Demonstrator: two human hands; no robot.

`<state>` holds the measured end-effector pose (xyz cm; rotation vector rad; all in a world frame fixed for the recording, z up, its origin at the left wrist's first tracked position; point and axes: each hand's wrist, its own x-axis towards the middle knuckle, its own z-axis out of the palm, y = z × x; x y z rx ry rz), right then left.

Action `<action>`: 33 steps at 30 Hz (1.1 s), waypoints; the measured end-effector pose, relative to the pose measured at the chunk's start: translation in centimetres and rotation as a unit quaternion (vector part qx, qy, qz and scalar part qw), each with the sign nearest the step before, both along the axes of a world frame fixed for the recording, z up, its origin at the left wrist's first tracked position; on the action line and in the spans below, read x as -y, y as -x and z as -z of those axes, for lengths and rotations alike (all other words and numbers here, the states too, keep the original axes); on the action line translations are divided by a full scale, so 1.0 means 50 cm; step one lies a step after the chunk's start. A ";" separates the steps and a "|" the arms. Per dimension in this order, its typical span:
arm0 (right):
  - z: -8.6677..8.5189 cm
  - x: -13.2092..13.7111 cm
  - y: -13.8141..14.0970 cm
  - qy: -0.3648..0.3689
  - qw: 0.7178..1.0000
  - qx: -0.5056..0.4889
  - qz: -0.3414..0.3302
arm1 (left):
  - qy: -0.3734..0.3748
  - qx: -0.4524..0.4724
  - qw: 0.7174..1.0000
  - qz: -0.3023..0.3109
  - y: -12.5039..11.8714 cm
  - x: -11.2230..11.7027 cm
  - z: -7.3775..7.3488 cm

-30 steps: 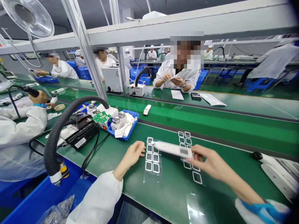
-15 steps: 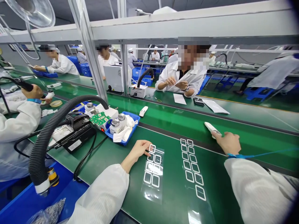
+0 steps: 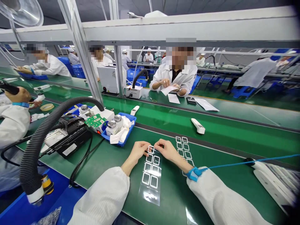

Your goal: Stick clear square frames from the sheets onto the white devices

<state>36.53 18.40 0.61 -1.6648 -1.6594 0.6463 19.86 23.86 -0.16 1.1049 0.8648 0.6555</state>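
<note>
A clear sheet (image 3: 150,173) with several white, rounded-square frame stickers lies on the green bench in front of me. My left hand (image 3: 138,153) pinches its upper left edge. Right by the top sticker (image 3: 151,149), the fingers of my right hand (image 3: 167,150) are closed in a pinch at that sticker's right side. A second sheet of frame stickers (image 3: 180,145) lies to the right, partly hidden under my right wrist. Beyond the hands, a white handheld device (image 3: 198,126) rests on the bright green strip, touched by neither hand.
A blue tray (image 3: 131,126) with metal-capped bottles and white cloths stands left, beside green circuit boards (image 3: 95,121) and a black ribbed hose (image 3: 32,156). A blue cord (image 3: 248,159) trails from my right wrist. Another white device (image 3: 135,110) lies farther back. Co-workers sit opposite and left.
My right hand has let go of the white handheld device, leaving it on the green strip, and has come left to the top sticker. My left hand keeps its pinch on the sheet.
</note>
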 end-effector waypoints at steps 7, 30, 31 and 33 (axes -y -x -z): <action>-0.029 0.067 0.046 -0.142 0.982 0.125 -0.024 | -0.006 -0.024 1.000 -0.013 0.001 -0.004 0.004; 0.050 0.627 -0.349 0.001 0.857 0.210 0.471 | -0.322 -0.162 0.925 -0.124 0.064 0.003 0.034; 0.047 0.616 -0.336 -0.021 0.864 0.180 0.469 | -0.319 -0.150 0.927 -0.125 0.068 0.018 0.029; 0.031 0.589 -0.300 -0.053 0.880 0.121 0.457 | -0.313 -0.129 0.934 -0.110 0.078 0.058 0.014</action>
